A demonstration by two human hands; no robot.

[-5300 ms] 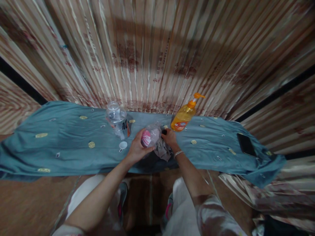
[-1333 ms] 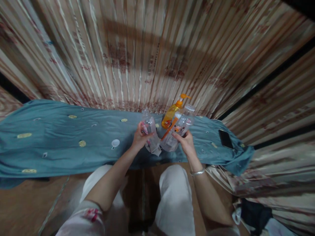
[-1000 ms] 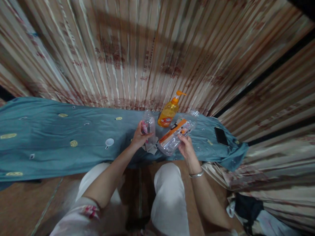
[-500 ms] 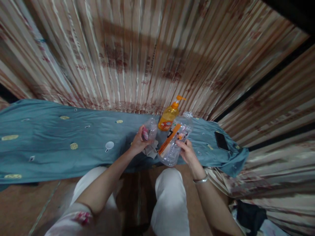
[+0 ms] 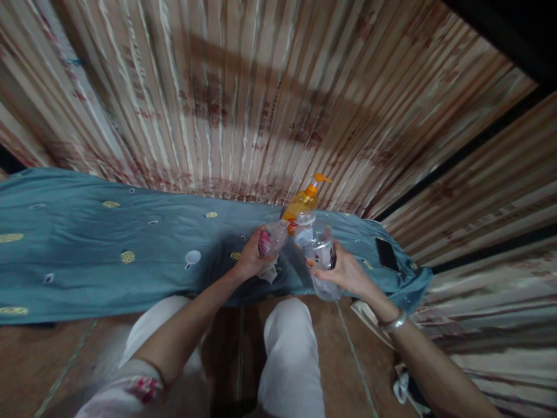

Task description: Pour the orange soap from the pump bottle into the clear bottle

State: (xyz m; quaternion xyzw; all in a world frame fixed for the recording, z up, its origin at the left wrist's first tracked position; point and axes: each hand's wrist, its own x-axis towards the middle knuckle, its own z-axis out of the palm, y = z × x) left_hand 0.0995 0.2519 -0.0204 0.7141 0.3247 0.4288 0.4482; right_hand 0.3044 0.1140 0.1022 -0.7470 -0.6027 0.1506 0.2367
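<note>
My left hand [image 5: 252,255] is closed around a small clear plastic bottle [image 5: 275,237] with a pink label, tilted to the right. In my right hand [image 5: 343,269] is a large clear plastic bottle [image 5: 319,249] with an orange label, its open-looking neck leaning up and left toward the small bottle. The two bottles' necks are close; I cannot tell whether they touch. Below my left hand a crumpled pale tissue or wrapper [image 5: 268,271] shows. Just behind the bottles stands a yellow pump bottle [image 5: 303,201] with an orange pump head, its lower part hidden.
A teal patterned cloth [image 5: 161,267] covers the long surface in front of me. A black phone [image 5: 386,254] lies at its right end. A pleated, flowered curtain [image 5: 243,104] hangs right behind. My knees in white trousers [image 5: 289,342] are below the front edge.
The large bottle has turned in my right hand, its neck swinging left and its base right. My left hand has moved the small bottle slightly right and down, tipping it rightward.
</note>
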